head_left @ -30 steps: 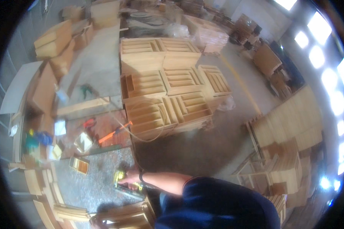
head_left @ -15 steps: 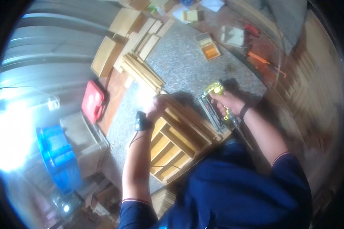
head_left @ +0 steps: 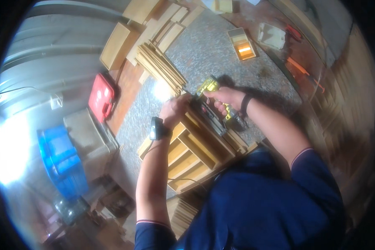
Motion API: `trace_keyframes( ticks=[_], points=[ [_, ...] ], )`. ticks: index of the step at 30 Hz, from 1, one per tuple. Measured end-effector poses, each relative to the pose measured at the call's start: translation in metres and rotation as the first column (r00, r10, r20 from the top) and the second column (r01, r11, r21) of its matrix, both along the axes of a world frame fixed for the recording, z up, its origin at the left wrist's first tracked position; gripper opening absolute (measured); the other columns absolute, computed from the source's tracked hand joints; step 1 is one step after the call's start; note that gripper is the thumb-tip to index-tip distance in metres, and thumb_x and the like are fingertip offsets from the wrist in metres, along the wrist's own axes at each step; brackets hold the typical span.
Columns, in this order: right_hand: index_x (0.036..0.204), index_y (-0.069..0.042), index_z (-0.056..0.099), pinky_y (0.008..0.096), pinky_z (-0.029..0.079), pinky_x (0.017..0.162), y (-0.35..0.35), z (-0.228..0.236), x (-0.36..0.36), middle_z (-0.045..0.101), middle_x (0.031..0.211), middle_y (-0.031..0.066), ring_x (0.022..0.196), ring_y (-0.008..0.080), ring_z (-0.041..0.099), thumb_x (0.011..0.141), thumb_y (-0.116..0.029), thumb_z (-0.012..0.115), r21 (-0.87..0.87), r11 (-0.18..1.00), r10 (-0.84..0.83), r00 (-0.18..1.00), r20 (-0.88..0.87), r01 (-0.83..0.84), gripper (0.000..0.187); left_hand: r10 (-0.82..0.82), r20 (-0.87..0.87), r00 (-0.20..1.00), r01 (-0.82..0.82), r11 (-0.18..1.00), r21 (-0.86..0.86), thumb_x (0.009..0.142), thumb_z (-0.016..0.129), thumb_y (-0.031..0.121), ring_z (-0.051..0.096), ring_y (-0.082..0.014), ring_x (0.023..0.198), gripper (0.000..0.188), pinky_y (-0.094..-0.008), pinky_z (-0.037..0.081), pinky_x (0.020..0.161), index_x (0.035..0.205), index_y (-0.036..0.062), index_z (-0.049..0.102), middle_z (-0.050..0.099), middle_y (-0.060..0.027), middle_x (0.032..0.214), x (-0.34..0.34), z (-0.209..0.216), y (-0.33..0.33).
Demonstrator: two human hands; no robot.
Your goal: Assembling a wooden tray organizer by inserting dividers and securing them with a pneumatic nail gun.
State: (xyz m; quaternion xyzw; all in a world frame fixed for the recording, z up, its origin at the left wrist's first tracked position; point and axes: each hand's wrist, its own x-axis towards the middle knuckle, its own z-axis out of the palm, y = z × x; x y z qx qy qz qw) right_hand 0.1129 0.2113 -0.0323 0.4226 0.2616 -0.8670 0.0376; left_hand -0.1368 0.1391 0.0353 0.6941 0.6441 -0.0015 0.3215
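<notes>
A wooden box with several compartments lies tilted at the near edge of the grey speckled tabletop. My left hand, a black device strapped at the wrist, is closed around its far corner, the fingertips partly hidden. My right hand grips a yellow and black nail gun by its handle. The gun's nose is close to my left fingers, and its long magazine lies along the box's right side. Whether the nose touches the wood I cannot tell.
Just beyond my left hand is a stack of thin wooden strips. A small carton stands farther back, with an orange-handled tool to its right. To the left are a red case and a blue bin.
My right hand has brought the nail gun left, over the box's far side and close to my left hand. My left hand still holds the box corner. The view has shifted slightly.
</notes>
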Motion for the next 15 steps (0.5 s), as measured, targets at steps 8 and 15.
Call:
trace_keyframes(
  ticks=[8, 15],
  points=[
    [0.104, -0.009, 0.056, 0.0306, 0.038, 0.046, 0.0031, -0.0071, 0.0011, 0.04, 0.065, -0.0036, 0.051, 0.0108, 0.042, 0.103, -0.055, 0.066, -0.034, 0.999, 0.022, 1.0, -0.006, -0.022, 0.047, -0.006, 0.014, 1.0, 0.006, 1.0, -0.007, 0.092, 0.066, 0.009, 0.074, -0.0361, 0.103, 0.044, -0.0457, 0.059, 0.091, 0.135, 0.0149, 0.066, 0.077, -0.0138, 0.113, -0.0025, -0.0051, -0.001],
    [0.102, -0.008, 0.055, 0.0305, 0.04, 0.047, 0.0068, -0.0087, 0.0055, 0.042, 0.064, -0.003, 0.051, 0.0108, 0.043, 0.104, -0.052, 0.067, -0.015, 0.999, 0.05, 0.998, -0.023, -0.051, 0.045, -0.044, 0.022, 0.999, 0.043, 0.999, 0.03, 0.092, 0.065, 0.008, 0.074, -0.0351, 0.1, 0.034, -0.0448, 0.059, 0.087, 0.125, 0.0134, 0.07, 0.076, -0.0139, 0.108, 0.0017, -0.0085, -0.0009]
  ],
)
